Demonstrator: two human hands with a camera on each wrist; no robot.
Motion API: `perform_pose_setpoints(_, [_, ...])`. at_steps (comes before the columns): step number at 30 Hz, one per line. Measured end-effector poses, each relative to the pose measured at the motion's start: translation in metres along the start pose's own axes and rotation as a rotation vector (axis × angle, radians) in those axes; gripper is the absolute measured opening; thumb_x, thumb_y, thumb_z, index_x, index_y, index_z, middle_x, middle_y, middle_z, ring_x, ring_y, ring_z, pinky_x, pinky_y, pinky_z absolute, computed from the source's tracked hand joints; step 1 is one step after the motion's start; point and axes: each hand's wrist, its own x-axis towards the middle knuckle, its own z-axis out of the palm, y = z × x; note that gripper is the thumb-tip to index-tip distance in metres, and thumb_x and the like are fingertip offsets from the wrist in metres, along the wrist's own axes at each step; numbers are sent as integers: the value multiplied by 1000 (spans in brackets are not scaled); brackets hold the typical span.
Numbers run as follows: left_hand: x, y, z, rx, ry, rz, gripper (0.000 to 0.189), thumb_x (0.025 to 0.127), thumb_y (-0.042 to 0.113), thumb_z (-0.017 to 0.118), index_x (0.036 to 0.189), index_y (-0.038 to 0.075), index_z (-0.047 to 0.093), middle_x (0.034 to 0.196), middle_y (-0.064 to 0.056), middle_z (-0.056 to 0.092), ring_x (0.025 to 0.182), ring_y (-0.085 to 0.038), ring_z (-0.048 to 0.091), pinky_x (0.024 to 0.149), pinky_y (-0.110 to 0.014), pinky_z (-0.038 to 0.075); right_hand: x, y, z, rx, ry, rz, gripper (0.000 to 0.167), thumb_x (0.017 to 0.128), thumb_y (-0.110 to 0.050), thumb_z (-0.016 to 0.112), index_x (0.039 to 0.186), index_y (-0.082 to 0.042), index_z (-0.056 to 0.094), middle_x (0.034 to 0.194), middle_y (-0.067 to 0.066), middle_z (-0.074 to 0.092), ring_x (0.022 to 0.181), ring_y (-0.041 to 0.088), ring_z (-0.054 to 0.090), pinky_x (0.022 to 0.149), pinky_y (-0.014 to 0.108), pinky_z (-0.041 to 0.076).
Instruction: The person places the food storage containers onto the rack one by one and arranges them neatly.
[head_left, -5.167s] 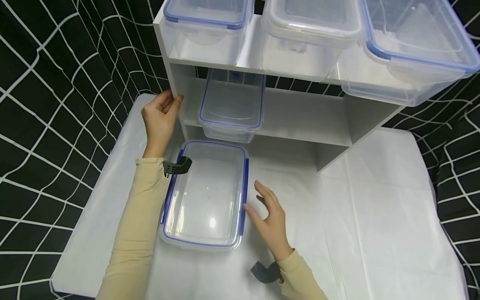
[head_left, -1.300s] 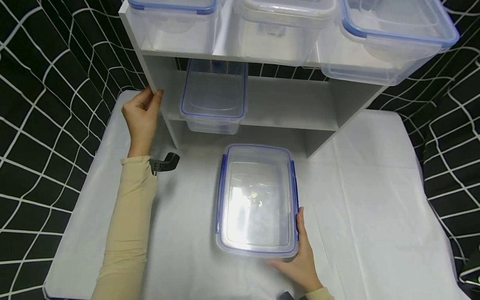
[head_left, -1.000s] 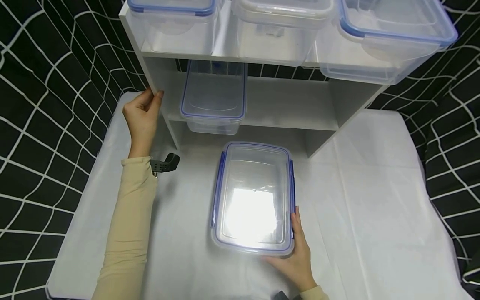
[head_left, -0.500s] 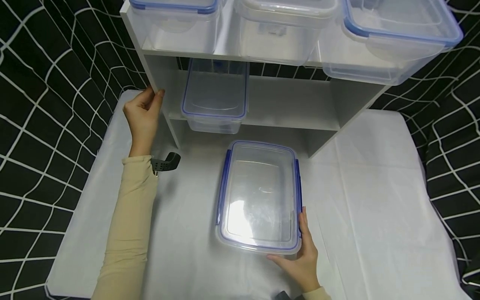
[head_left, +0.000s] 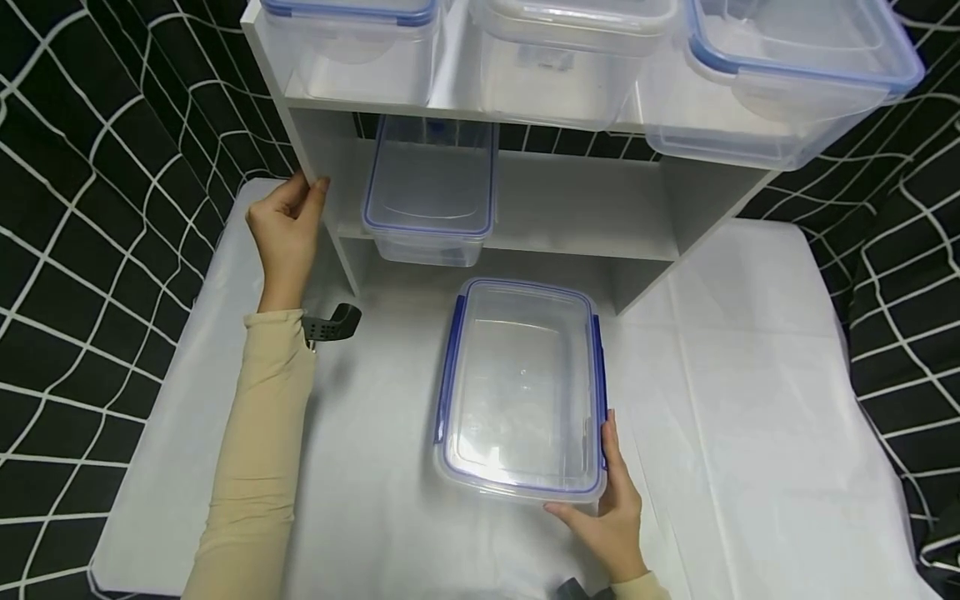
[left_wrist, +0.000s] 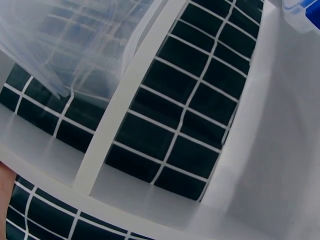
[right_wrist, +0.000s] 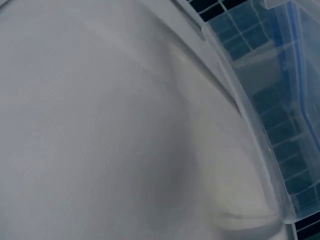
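Observation:
A clear plastic food storage container (head_left: 521, 387) with a blue-edged lid and dark blue side clips is held in front of the shelf. My right hand (head_left: 613, 521) grips its near right corner, fingers along the right side and thumb at the near edge. In the right wrist view the clear container (right_wrist: 260, 105) shows at the right edge. My left hand (head_left: 288, 229) pinches the front edge of the left side panel of a white shelf unit (head_left: 577, 237). Only a sliver of that left hand (left_wrist: 5, 192) appears in the left wrist view.
Another lidded container (head_left: 431, 187) stands on the middle shelf at left. Three larger containers, a blue-lidded one (head_left: 360, 58), a white-lidded one (head_left: 562, 67) and another blue-lidded one (head_left: 795, 92), line the top. A white cloth (head_left: 780, 400) covers the table; black grid-patterned fabric (head_left: 97, 250) surrounds it.
My right hand has taken hold of the container and brought it rightward from beside the left forearm. In the last second it moves only slightly. My left hand stays on the shelf panel.

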Motion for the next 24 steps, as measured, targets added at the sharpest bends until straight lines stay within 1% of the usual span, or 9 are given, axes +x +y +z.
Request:
perform_pose_setpoints(2, [0, 0, 0, 0, 3, -10, 22, 88, 5, 65, 106, -6, 68, 103, -19, 67, 92, -10, 66, 80, -23, 50, 1, -2, -2, -1, -24, 19, 103, 69, -19, 84, 138, 21, 19, 146, 37, 10, 140, 28, 19, 109, 28, 22])
perform_pose_setpoints(4, [0, 0, 0, -3, 5, -15, 21, 88, 5, 65, 106, -7, 68, 103, -20, 67, 93, -11, 66, 81, -23, 50, 2, -4, -3, -9, -53, 56, 105, 67, -15, 85, 139, 19, 17, 147, 36, 8, 141, 25, 17, 109, 26, 22])
perform_pose_setpoints(6, [0, 0, 0, -14, 1, -27, 21, 89, 5, 65, 106, -7, 68, 104, -20, 67, 94, -12, 66, 81, -23, 50, 0, -7, -3, -74, -79, 114, 110, 61, -9, 88, 141, 15, 17, 149, 32, 6, 142, 21, 14, 110, 24, 19])
perform_pose_setpoints(8, [0, 0, 0, -24, -3, -30, 22, 89, 5, 65, 107, -7, 68, 104, -20, 67, 94, -13, 66, 82, -24, 50, -1, -8, -1, -147, -109, 166, 116, 53, -2, 89, 143, 12, 16, 151, 30, 2, 143, 19, 10, 110, 22, 15])
perform_pose_setpoints(10, [0, 1, 0, -34, -7, -38, 23, 89, 5, 65, 109, -6, 67, 105, -19, 67, 94, -13, 66, 82, -24, 50, -2, -9, 1, -210, -115, 213, 121, 46, 7, 88, 144, 10, 16, 152, 28, 0, 143, 19, 6, 110, 20, 12])
perform_pose_setpoints(12, [0, 2, 0, -39, -2, -47, 23, 89, 6, 65, 109, -6, 67, 105, -19, 67, 93, -11, 66, 81, -24, 50, -1, -10, 5, -268, -112, 241, 122, 44, 9, 88, 143, 9, 16, 152, 29, 0, 143, 20, 4, 109, 20, 11])
perform_pose_setpoints(17, [1, 2, -1, -44, 20, -51, 22, 88, 5, 66, 107, -6, 68, 103, -20, 67, 88, -5, 66, 80, -22, 50, 3, -10, 11, -307, -82, 276, 117, 47, 9, 87, 143, 8, 19, 151, 32, 5, 142, 13, 7, 108, 19, 13])
perform_pose_setpoints(21, [0, 2, 0, -40, 13, -47, 22, 88, 5, 66, 107, -6, 68, 104, -20, 67, 89, -5, 66, 80, -23, 50, 4, -8, 12, -283, -71, 291, 120, 46, 10, 87, 144, 7, 19, 151, 31, 7, 141, 7, 9, 108, 18, 13])
perform_pose_setpoints(24, [0, 1, 0, -32, 11, -43, 23, 88, 6, 66, 108, -5, 68, 104, -19, 67, 90, -7, 66, 80, -23, 50, 4, -7, 12, -250, -66, 320, 123, 44, 11, 87, 145, 6, 17, 152, 28, 6, 140, 4, 11, 108, 18, 14])
